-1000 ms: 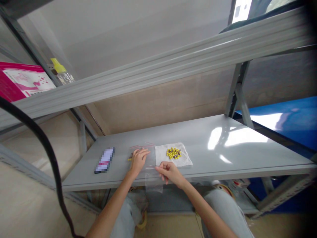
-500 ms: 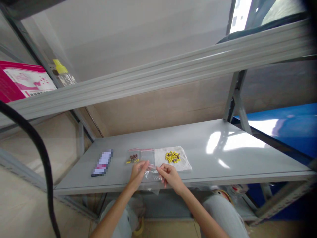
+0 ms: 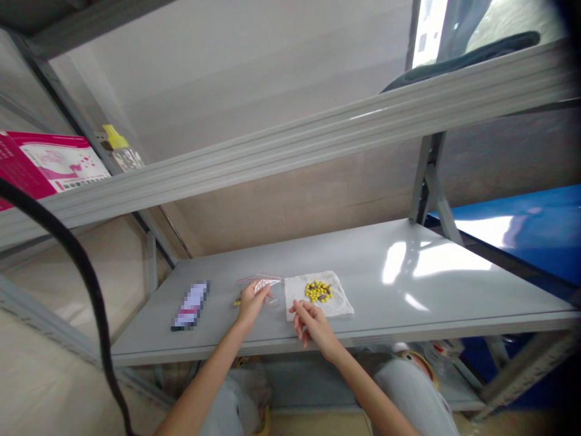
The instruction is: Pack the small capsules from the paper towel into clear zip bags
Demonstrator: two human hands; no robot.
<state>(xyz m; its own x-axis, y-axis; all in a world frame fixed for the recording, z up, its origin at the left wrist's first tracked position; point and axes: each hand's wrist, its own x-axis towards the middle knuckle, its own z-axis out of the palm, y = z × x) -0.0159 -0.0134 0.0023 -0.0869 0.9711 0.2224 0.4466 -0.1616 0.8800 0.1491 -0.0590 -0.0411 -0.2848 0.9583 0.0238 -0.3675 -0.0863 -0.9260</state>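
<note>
My left hand [image 3: 251, 301] pinches a small clear zip bag [image 3: 263, 284] with a red strip and holds it just above the grey shelf [image 3: 408, 284]. My right hand [image 3: 309, 321] rests on the shelf with its fingers curled and nothing visible in them, at the near-left corner of a white cloth [image 3: 338, 306]. A heap of small yellow and brown pills [image 3: 318, 291] lies on that cloth. More clear bags lie under and behind my left hand, mostly hidden.
A dark phone-like slab [image 3: 190, 305], blurred out, lies to the left on the shelf. Above, on the upper shelf, stand a pink box [image 3: 49, 166] and a yellow-capped bottle [image 3: 118, 147]. A black cable [image 3: 86, 272] hangs at the left. A blue surface [image 3: 535, 224] sits to the right.
Both hands held a clear bag over the shelf's front edge; now my left hand alone holds it, moved back over the shelf. My right hand has let go and moved beside the cloth.
</note>
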